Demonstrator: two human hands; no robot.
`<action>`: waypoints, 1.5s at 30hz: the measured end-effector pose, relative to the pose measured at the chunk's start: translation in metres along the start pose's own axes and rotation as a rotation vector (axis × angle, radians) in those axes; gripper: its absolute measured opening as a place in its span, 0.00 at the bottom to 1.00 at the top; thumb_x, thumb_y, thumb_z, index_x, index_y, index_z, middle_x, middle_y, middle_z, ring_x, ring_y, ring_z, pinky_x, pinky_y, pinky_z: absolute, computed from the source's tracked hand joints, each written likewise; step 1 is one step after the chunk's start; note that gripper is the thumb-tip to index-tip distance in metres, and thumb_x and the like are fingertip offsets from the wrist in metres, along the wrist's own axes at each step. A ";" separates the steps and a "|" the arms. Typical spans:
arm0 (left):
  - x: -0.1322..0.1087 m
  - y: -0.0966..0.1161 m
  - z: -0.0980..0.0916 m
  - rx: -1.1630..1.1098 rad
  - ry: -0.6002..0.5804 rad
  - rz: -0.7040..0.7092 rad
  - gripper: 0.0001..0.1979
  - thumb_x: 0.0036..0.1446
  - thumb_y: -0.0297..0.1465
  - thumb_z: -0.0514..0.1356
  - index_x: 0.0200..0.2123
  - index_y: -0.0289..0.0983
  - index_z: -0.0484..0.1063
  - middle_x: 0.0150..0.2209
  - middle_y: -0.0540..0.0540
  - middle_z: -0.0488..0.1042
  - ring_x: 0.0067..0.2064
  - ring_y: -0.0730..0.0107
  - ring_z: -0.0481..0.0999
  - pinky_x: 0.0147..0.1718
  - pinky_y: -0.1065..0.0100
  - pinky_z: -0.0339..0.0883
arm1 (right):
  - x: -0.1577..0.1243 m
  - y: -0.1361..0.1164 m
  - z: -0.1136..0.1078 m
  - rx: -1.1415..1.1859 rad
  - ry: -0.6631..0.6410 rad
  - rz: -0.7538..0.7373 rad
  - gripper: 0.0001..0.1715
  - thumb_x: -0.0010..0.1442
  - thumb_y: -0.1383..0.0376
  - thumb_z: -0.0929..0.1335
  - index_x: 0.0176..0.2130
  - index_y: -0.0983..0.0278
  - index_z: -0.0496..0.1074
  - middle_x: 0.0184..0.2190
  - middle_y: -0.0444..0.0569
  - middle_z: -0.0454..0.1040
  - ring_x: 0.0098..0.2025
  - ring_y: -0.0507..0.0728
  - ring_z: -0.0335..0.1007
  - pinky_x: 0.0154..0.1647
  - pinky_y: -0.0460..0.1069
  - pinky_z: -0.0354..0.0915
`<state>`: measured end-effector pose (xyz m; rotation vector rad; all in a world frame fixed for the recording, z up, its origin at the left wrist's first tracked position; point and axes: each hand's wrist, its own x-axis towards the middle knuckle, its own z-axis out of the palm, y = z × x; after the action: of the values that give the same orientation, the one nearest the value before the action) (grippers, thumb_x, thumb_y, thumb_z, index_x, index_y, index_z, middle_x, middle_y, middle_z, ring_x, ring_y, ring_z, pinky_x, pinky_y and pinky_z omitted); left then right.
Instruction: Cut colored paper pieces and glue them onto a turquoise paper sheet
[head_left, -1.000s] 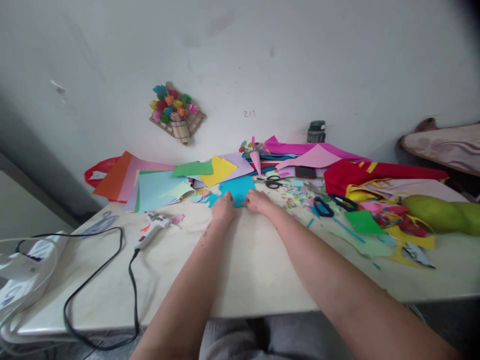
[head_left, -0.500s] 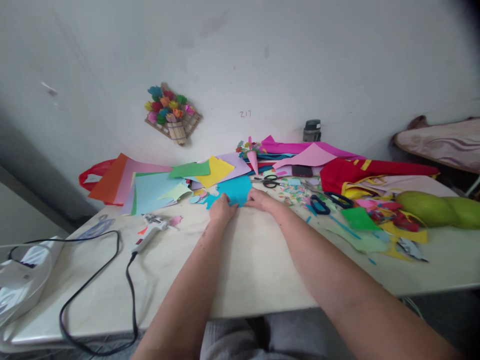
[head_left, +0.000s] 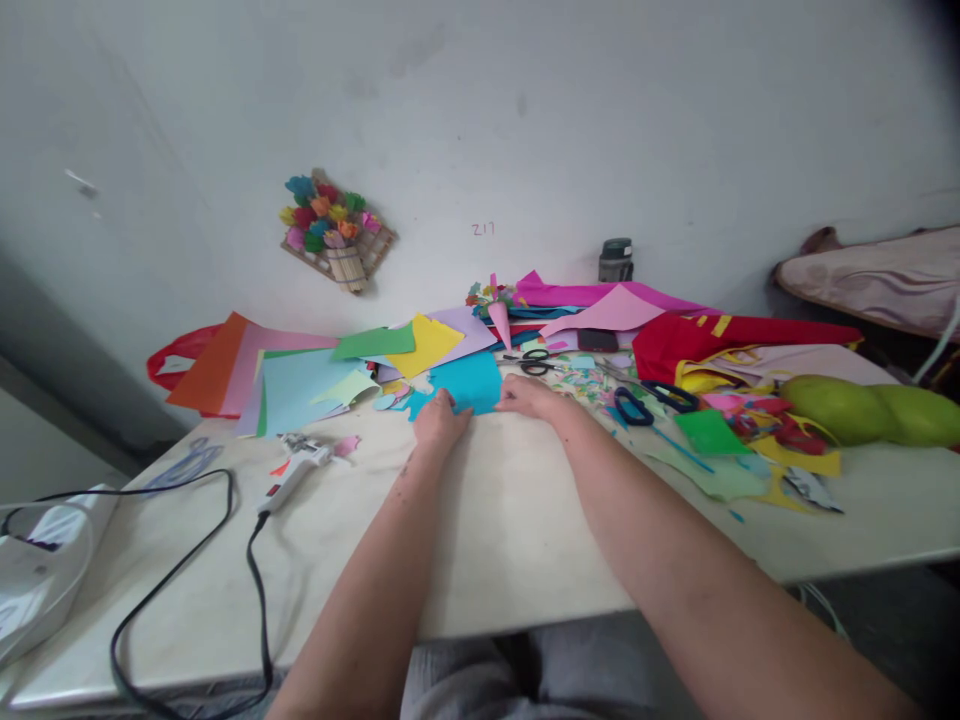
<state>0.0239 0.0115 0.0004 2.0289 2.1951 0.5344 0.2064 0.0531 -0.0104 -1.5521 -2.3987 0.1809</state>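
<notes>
Turquoise paper (head_left: 474,381) lies under left hand (head_left: 439,419) and right hand (head_left: 526,397), each grip pressed flat, clasping nothing.

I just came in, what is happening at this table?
A person sits at the table with both arms stretched forward. The left hand and the right hand rest on the near edge of a turquoise paper sheet; whether they pinch it or only press it flat is not clear. Left of the hands lies a glue gun with a black cord. Farther back lie coloured paper sheets, black scissors, blue-handled scissors and many small scraps.
</notes>
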 end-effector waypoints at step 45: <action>0.005 0.031 0.023 0.211 0.035 0.057 0.36 0.48 0.54 0.46 0.59 0.46 0.53 0.65 0.48 0.40 0.63 0.53 0.21 0.57 0.43 0.23 | -0.005 -0.002 -0.008 0.009 -0.148 0.294 0.50 0.50 0.47 0.65 0.64 0.57 0.40 0.65 0.50 0.28 0.64 0.64 0.16 0.60 0.62 0.33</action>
<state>0.0596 0.0225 -0.0101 2.2054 2.3087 0.3600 0.2086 0.0475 -0.0030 -1.9437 -2.2574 0.3777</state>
